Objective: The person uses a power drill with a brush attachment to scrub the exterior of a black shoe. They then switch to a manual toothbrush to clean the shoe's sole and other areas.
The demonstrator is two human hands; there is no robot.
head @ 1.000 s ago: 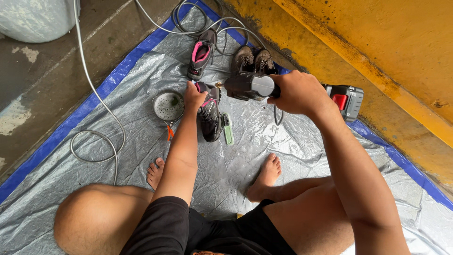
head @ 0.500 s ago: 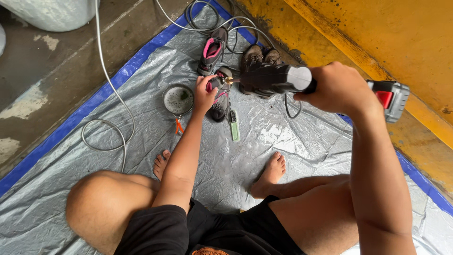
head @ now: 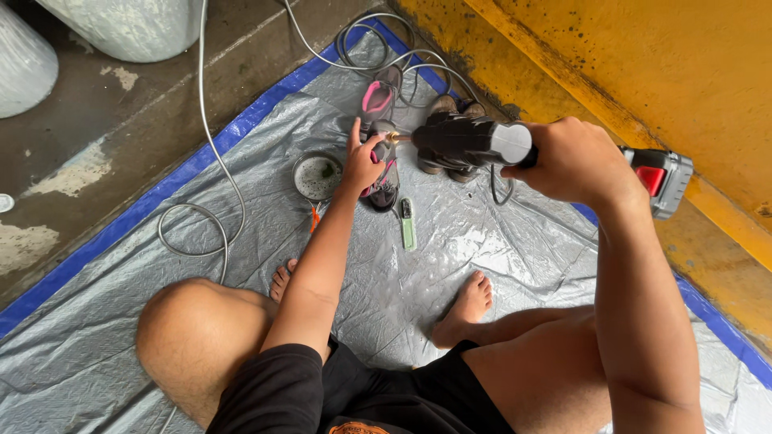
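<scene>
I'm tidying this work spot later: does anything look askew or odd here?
Mostly the footwear: the shoes lie scattered at different angles rather than paired, one under the left hand. A grey hose loops loosely across floor and tarp. The right hand holds a black spray tool.

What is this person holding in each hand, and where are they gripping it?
The right hand grips a black cordless power tool by its handle. The left hand holds the tool's brass nozzle tip between its fingertips, just above a dark shoe.
</scene>
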